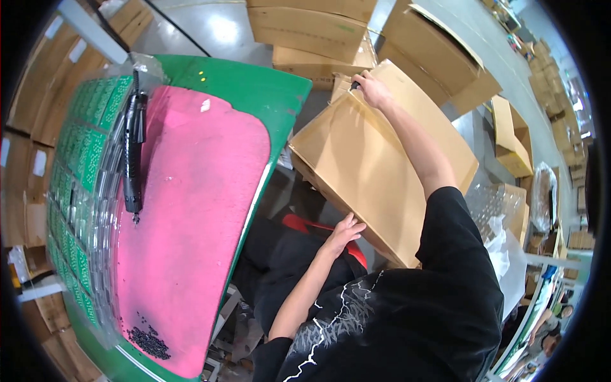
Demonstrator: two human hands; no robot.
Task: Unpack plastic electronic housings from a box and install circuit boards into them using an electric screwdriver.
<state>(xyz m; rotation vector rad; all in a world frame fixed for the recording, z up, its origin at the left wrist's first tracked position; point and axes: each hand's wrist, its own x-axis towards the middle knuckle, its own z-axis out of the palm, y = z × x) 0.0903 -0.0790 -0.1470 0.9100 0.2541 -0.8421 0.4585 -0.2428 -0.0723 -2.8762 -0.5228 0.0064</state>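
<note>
A large brown cardboard box (363,159) lies tilted between the green workbench and my body. My left hand (347,230) rests on its near lower edge, fingers curled over the cardboard. With the arm stretched out, my right hand (371,88) reaches the box's far top corner. It is closed around a small dark object (354,84) pressed against the box; what the object is cannot be told.
To the left is a green workbench (254,89) with a pink mat (191,210). On it are a black electric screwdriver (133,153), clear trays of green circuit boards (79,178) and a pile of small black screws (149,342). More cardboard boxes (305,28) stand behind and to the right.
</note>
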